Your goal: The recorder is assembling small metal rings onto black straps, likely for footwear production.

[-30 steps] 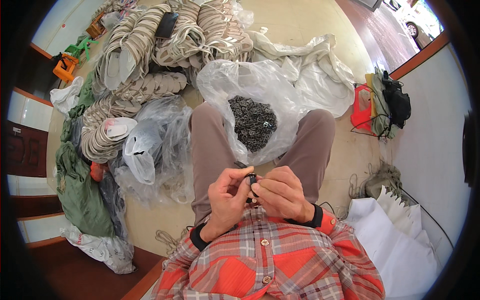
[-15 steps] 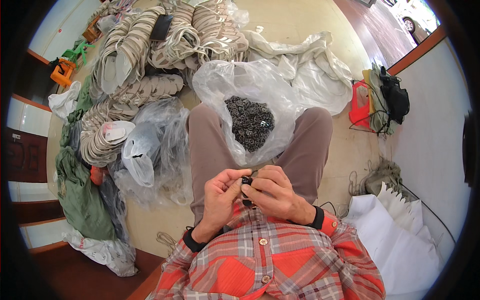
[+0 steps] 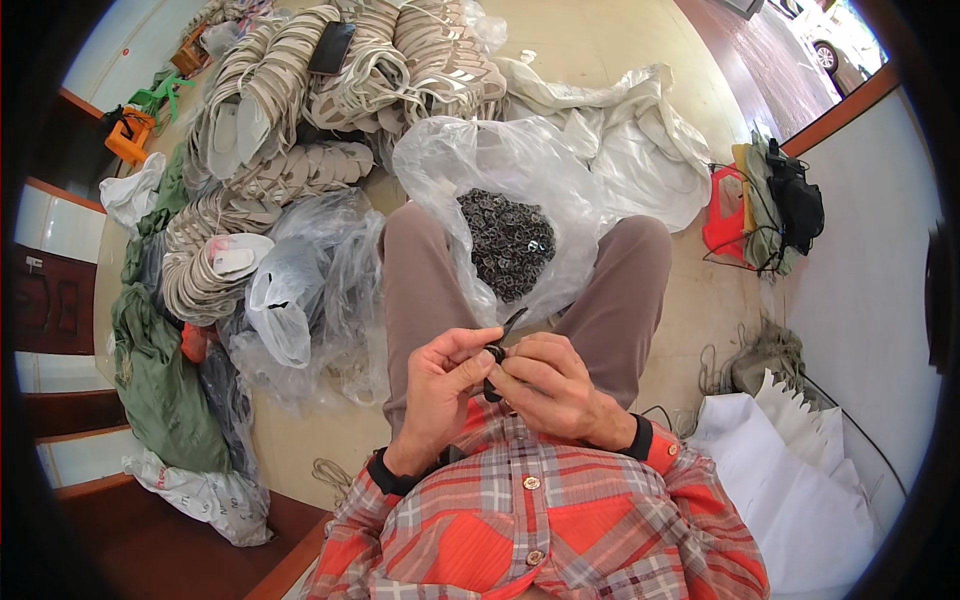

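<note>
Both hands meet above my lap, pinching a thin black strap [image 3: 515,319] with a looped, thicker black part. My left hand [image 3: 438,390] grips it between thumb and forefinger, and the strap's pointed end sticks up past that forefinger. From the other side, the fingertips of my right hand [image 3: 562,388] close on the same piece. My fingers hide part of it. Between my knees sits a clear plastic bag [image 3: 425,160], spread wide around a heap of small dark buckle-like pieces [image 3: 505,245].
Bundled pale soles with straps [image 3: 280,75] pile up at the far left, a black phone [image 3: 332,48] on top. Crumpled clear plastic [image 3: 340,300] lies beside my left leg. A white sack [image 3: 650,150] spreads beyond the bag; a red stool [image 3: 727,212] and white sheeting [image 3: 760,480] are right.
The strap's pointed end now stands up between my hands, where it was mostly hidden before. Both hands stay in nearly the same place, still pinching the black piece.
</note>
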A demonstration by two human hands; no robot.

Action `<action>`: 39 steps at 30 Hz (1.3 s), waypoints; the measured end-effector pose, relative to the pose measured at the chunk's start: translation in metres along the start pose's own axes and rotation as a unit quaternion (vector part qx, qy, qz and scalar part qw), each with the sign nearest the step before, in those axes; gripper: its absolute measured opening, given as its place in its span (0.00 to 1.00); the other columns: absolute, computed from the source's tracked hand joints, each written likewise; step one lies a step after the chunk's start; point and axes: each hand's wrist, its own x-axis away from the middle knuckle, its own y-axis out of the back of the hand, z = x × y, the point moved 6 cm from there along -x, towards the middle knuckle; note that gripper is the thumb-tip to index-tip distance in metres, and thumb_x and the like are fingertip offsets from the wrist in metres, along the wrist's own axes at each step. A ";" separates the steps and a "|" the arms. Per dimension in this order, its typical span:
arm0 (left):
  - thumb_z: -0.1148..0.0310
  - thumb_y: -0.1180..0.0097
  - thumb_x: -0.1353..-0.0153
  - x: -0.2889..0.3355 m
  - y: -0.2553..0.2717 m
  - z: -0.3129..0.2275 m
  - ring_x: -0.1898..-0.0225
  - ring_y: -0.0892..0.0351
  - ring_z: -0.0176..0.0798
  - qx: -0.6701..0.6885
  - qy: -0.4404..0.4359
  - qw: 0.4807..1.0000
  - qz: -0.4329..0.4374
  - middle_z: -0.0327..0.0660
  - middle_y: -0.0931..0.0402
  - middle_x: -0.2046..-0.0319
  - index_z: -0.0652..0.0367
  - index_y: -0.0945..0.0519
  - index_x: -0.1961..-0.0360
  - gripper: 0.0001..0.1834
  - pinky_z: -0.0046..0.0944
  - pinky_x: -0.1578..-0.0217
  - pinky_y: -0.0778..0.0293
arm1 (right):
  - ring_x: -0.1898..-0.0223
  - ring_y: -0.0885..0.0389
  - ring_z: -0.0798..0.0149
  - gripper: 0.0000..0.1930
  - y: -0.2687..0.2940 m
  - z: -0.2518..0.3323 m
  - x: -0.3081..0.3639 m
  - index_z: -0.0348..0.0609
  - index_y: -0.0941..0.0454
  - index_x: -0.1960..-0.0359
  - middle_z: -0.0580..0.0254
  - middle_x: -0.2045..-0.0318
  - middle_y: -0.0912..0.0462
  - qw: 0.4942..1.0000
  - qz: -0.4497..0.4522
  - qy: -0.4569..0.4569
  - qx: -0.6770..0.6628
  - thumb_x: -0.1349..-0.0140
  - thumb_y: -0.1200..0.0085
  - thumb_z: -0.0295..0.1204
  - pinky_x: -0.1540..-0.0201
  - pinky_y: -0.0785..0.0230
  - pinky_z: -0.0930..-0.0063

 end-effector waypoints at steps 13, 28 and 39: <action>0.77 0.55 0.40 -0.017 -0.003 -0.016 0.65 0.28 0.30 -0.102 -0.001 0.989 0.110 0.39 0.27 0.65 0.63 0.39 0.47 0.19 0.29 0.60 0.32 | 0.60 0.26 0.60 0.13 -0.012 -0.054 -0.002 0.38 0.32 0.62 0.58 0.65 0.26 0.899 0.174 -0.306 -0.261 0.49 0.44 0.22 0.56 0.34 0.69; 0.78 0.47 0.44 -0.023 0.006 -0.013 0.62 0.28 0.29 -0.122 -0.088 0.989 0.003 0.38 0.28 0.61 0.64 0.30 0.54 0.15 0.29 0.60 0.30 | 0.56 0.27 0.72 0.16 -0.040 -0.062 0.018 0.37 0.35 0.51 0.60 0.57 0.26 0.681 -0.006 -0.462 -0.568 0.42 0.52 0.17 0.51 0.35 0.78; 0.78 0.42 0.47 -0.034 0.014 -0.016 0.66 0.29 0.26 -0.165 -0.079 0.979 0.094 0.34 0.26 0.66 0.62 0.24 0.61 0.11 0.27 0.63 0.32 | 0.53 0.30 0.74 0.15 -0.043 -0.058 0.014 0.36 0.32 0.51 0.65 0.55 0.26 0.661 0.034 -0.465 -0.588 0.41 0.53 0.19 0.49 0.38 0.79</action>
